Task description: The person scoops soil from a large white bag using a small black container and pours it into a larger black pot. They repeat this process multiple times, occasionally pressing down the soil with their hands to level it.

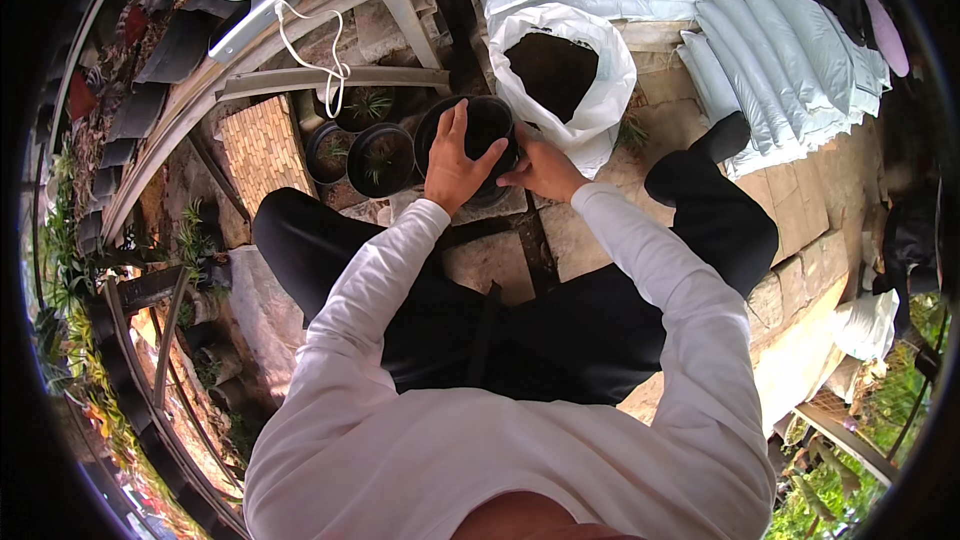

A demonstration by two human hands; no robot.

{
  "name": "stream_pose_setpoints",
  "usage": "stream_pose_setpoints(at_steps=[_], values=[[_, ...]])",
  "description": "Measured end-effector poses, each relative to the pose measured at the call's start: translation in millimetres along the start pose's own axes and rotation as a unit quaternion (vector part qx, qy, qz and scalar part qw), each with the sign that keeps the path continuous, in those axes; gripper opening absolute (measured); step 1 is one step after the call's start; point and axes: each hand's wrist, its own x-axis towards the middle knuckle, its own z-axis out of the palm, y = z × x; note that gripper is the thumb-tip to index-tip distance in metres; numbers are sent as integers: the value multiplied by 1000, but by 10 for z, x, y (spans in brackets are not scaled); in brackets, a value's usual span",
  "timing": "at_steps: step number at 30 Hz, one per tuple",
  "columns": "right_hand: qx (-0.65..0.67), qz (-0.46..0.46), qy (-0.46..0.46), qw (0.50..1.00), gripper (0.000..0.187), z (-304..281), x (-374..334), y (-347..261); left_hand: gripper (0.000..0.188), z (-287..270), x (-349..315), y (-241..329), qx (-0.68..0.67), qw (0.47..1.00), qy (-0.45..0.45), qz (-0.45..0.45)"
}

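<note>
A round black plant pot stands between my knees, its inside dark. My left hand reaches over its near left part, with fingers stretched and the thumb spread away from them. At the right side of the pot, my right hand grips the rim, thumb toward the inside and fingers partly hidden around the outer wall. Just beyond lies an open white sack holding dark soil. How full the pot is, I cannot tell.
Black pots with small green plants stand left of my hands. A patterned tan panel and a white power strip with a cable are farther left. Pale filled bags are stacked at the far right. Stone paving lies below.
</note>
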Motion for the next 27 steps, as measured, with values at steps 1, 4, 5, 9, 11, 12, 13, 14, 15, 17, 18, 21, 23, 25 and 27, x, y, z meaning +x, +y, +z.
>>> stream_pose_setpoints(at_steps=[1,4,5,9,11,12,13,14,15,17,18,21,23,25,27], values=[[-13,6,3,1000,120,-7,7,-17,88,-17,-9,8,-3,1000,1,2],[4,-6,1,1000,118,-3,-26,-80,88,-7,-26,-84,46,997,-69,-9],[18,-15,0,1000,117,-16,-39,-97,90,-35,17,-96,28,998,-56,9],[-28,-15,18,999,112,6,-28,-88,88,-69,60,-53,10,999,26,24],[-58,4,17,998,112,-39,-22,-92,87,-43,64,-155,37,999,-12,11],[-45,-6,13,999,112,-34,-3,-102,87,-34,71,-206,51,998,-30,5],[-31,-12,10,999,112,-7,-5,-82,89,-72,109,-131,9,1000,-13,5],[-16,-18,8,1000,112,6,-9,-56,91,-69,138,-95,7,1000,13,10],[-14,-20,11,1000,112,-7,-13,-21,93,-53,165,-65,6,999,38,15],[-6,-32,11,999,112,-5,9,-58,98,4,108,-124,17,1000,14,-4],[-9,-29,11,999,112,6,-8,-72,100,80,38,-178,26,999,-38,-26],[-25,-23,13,999,112,-71,-44,-165,108,38,103,-147,45,994,-79,-60],[-29,-17,15,999,112,-35,-46,-153,111,-38,149,-219,66,992,-103,-10],[-36,-12,12,999,112,-20,-26,-69,115,-147,182,-346,88,986,-104,97],[-27,-8,1,1000,114,-3,-7,-71,118,-151,241,-543,51,980,-155,116]])
